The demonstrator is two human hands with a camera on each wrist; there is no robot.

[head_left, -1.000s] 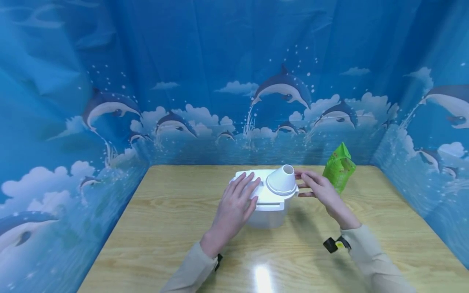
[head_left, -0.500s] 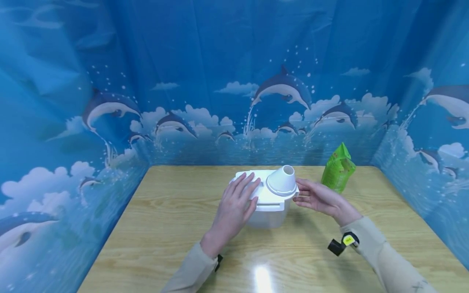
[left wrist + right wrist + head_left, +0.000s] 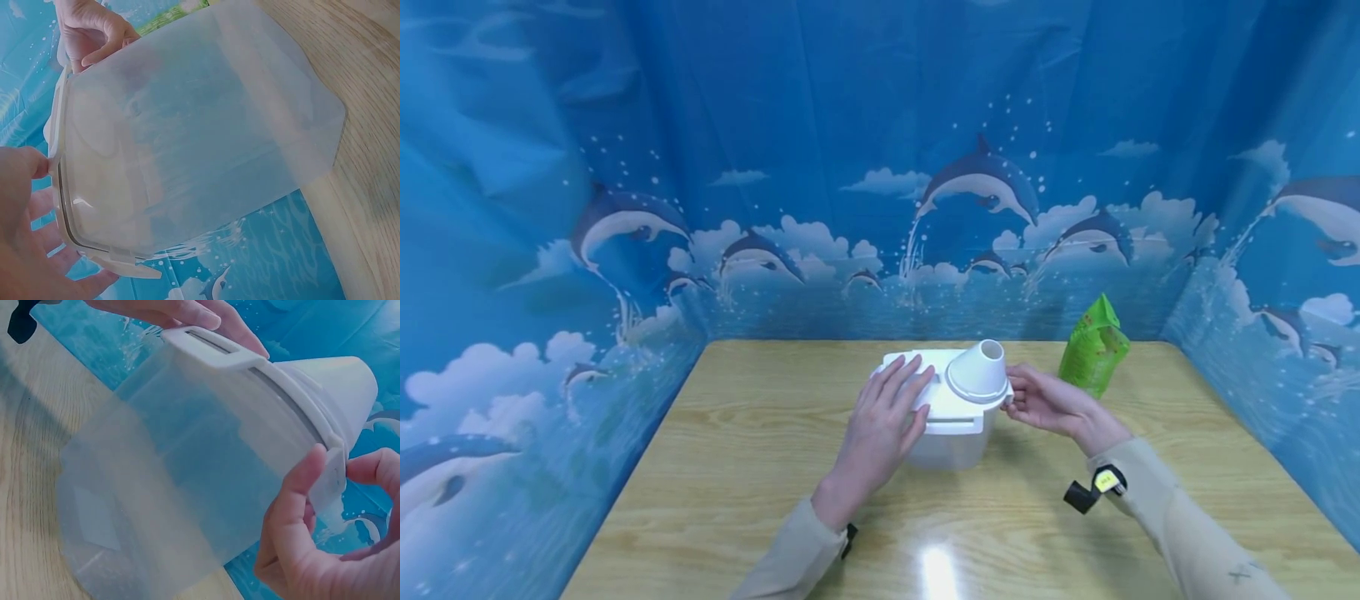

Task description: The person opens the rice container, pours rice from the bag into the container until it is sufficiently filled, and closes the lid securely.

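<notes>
Container (image 3: pixel 951 417) sits mid-frame on the table (image 3: pixel 737 467). My left hand (image 3: pixel 880 429) stays flat, fingers spread on the lid (image 3: pixel 925 383). My right hand (image 3: pixel 1048 402) has drawn in and now pinches the side latch (image 3: pixel 328 481) beside the cone-shaped spout (image 3: pixel 977 371), apparently working the clasp.

the right hand (image 3: pixel 312 544) is pinching a white clip tab (image 3: pixel 330 478) on the lid (image 3: pixel 275 378) of a frosted box (image 3: pixel 175 487), thumb lying along the rim; the lid's cone spout (image 3: pixel 334 387) is pointing right, the left hand (image 3: pixel 181 312) is resting on the far edge, and the box is standing on a wooden table (image 3: pixel 25 456)
</notes>
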